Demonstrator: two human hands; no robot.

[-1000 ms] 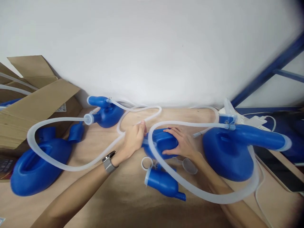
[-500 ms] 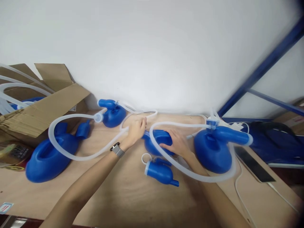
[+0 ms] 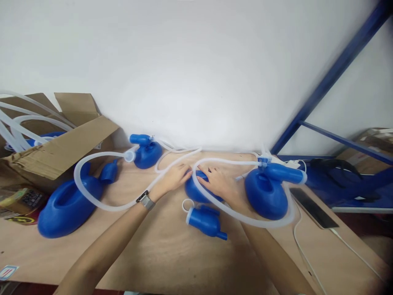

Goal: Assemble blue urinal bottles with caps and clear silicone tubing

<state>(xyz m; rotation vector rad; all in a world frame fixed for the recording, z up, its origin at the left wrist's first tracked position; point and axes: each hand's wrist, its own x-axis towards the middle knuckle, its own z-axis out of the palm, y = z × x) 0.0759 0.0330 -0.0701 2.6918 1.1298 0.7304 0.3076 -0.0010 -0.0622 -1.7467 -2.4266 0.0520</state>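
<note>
A blue plastic urinal bottle point(image 3: 194, 192) lies in the middle of the table, partly covered by my hands. Over its top is my right hand point(image 3: 216, 182), with the thumb and fingers curled round the handle area. My left hand point(image 3: 173, 179), with a watch at the wrist, is at the bottle's far left end. Its fingers are closed there, and what lies between them is hidden. A pale hose point(image 3: 162, 174) runs behind the left hand. In front of the bottle lies a blue funnel-shaped cup point(image 3: 204, 221) with a white rim and a white ring point(image 3: 188, 205).
Other blue urinal bottles stand at the left point(image 3: 67, 209), back left point(image 3: 147, 155) and right point(image 3: 265, 198), with hoses looping between. Far left is an open cardboard box point(image 3: 70, 143) of more hoses. A phone point(image 3: 313, 208) with a cable lies right, near a blue metal frame point(image 3: 331, 78).
My left hand has lowered slightly toward the bottle. My right hand has moved up and left over its top, closer to the left hand. The view has shifted a little to the right.
</note>
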